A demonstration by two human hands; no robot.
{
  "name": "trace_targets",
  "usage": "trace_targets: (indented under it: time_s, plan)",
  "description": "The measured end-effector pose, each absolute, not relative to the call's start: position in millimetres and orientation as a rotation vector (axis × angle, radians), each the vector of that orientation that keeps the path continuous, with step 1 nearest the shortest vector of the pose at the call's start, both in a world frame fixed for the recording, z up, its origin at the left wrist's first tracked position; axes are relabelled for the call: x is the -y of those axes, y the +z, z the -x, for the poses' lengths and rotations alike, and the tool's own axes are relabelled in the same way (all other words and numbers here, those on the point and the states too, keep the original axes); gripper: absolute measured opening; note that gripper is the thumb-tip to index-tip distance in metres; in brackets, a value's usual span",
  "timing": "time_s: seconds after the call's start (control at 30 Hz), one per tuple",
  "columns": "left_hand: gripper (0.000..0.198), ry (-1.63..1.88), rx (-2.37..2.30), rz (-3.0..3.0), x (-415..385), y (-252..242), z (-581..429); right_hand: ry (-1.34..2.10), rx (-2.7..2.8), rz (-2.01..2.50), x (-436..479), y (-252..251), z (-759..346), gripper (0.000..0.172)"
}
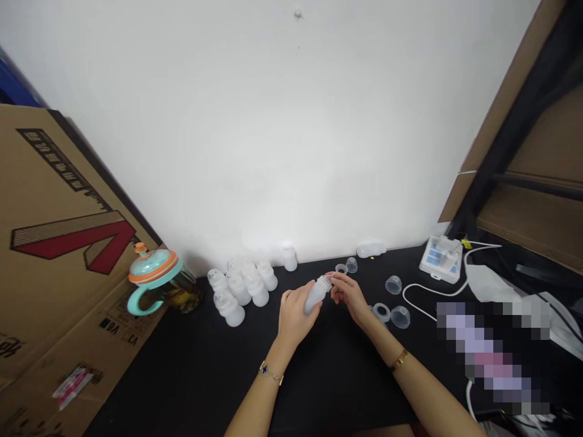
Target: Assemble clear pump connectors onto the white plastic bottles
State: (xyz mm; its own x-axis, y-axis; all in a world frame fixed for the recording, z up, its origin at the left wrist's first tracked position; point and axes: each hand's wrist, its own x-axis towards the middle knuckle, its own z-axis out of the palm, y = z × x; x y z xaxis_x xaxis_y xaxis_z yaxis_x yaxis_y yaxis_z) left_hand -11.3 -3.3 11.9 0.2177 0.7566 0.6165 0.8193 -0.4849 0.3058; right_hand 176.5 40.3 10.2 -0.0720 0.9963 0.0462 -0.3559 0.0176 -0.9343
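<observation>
In the head view, my left hand [295, 314] is wrapped round a translucent white baby bottle [315, 295], tilted with its neck up and to the right. The fingers of my right hand [348, 294] are pinched at the bottle's neck, on a clear top piece [328, 281] partly hidden by them. Near my right wrist lie a clear ring [381, 312] and a clear dome cap [401, 317]. Beyond my right hand are another ring [341, 268] and a small dome cap [351, 264]. To the left of my left hand, several capped bottles [234, 285] stand in a group.
A lone bottle [289, 259] stands by the white wall [291, 152]; another bottle [371, 249] lies there. At the left are a teal-lidded jug [155, 267] and a cardboard box [54, 243]. A white power strip [441, 260] with a cable sits right, near a pixelated patch.
</observation>
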Motion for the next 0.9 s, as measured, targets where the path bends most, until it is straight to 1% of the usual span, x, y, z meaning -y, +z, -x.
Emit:
trace_targets:
  time_s: [0.43,0.9]
  plan:
    - [0.045,-1.117,1.549,2.395,1.8,8.8,11.9,1.385,0.977,0.888,-40.7,11.4,-176.6,0.040]
    - [0.044,-1.146,1.542,2.408,2.6,10.7,11.8,1.402,0.985,0.861,-42.4,7.7,-177.4,0.036]
